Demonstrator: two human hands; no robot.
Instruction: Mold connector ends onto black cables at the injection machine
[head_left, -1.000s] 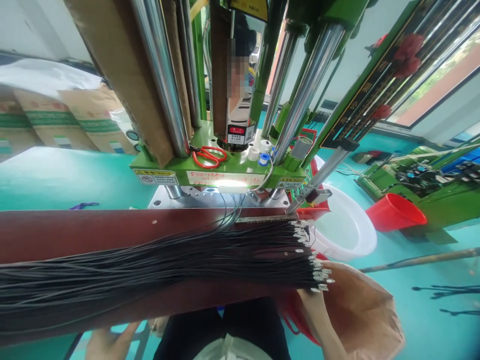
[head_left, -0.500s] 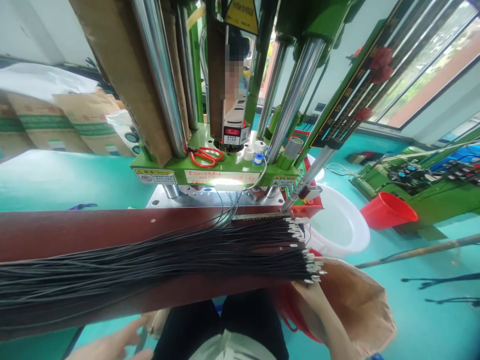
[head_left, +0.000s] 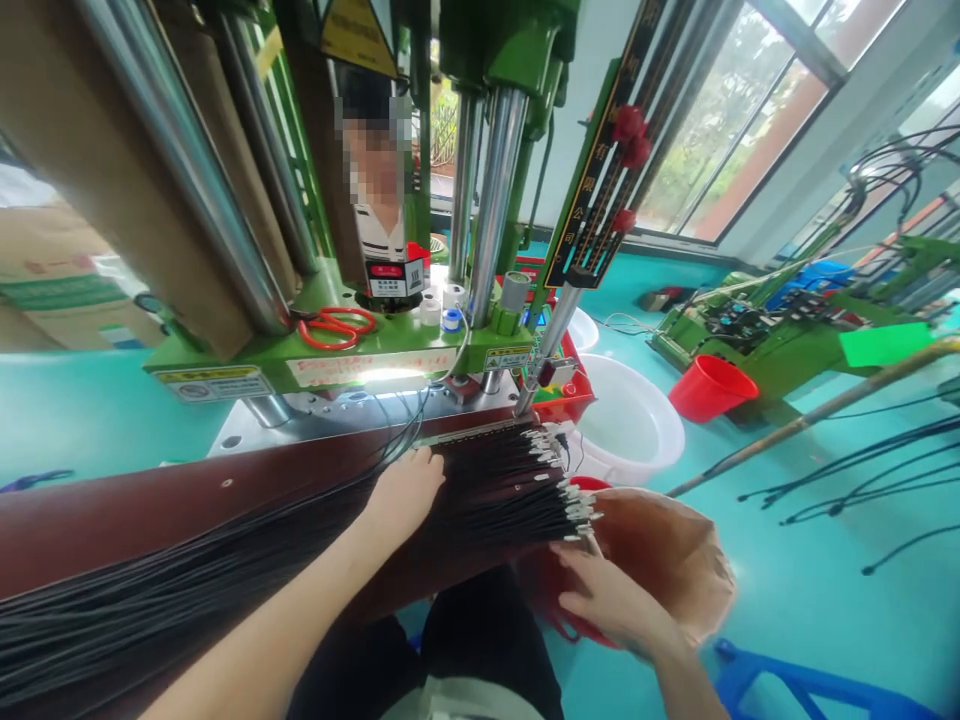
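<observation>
Black cables (head_left: 480,470) with pale metal-looking connector ends (head_left: 577,510) lie in a long bundle across the brown board (head_left: 142,510). My left hand (head_left: 409,490) rests over the upper part of the bundle, fingers curled down onto the black cables; its fingertips are partly hidden. Below the connector ends, at the board's right end, my right hand (head_left: 607,595) has its fingers apart and seems to hold nothing. A few thin cables run from the bundle up to the metal bed (head_left: 232,435) of the green press (head_left: 322,375).
Orange-handled scissors (head_left: 337,328) and small tape rolls (head_left: 450,320) lie on the press. To the right stand a white tub (head_left: 667,430), a red bucket (head_left: 712,390) and a brown paper-lined container (head_left: 705,570). A blue stool (head_left: 810,680) is at lower right. A person stands behind the press.
My left hand has come up from the lower left onto the black cables. My right hand now shows more fully below the connector ends. The view has swung to the right.
</observation>
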